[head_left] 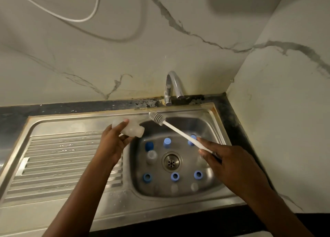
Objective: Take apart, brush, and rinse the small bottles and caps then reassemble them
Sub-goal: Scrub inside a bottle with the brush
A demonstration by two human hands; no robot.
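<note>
Left hand (114, 140) gripped a clear bottle (133, 129), right hand (226, 163) pinched the brush (178, 129); caps (167, 142) lay loose in the sink (196, 126), reassembly apparently undone.

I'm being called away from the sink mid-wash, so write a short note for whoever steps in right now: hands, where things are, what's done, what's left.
Left hand grips a clear bottle, open end towards the brush.
Right hand holds the brush by its handle; bristles outside the bottle.
Blue caps and clear pieces lie loose in the sink. Tap shows no water.
Done: parts taken apart.
Left: brush this bottle, the rest, rinse, reassemble.
</note>
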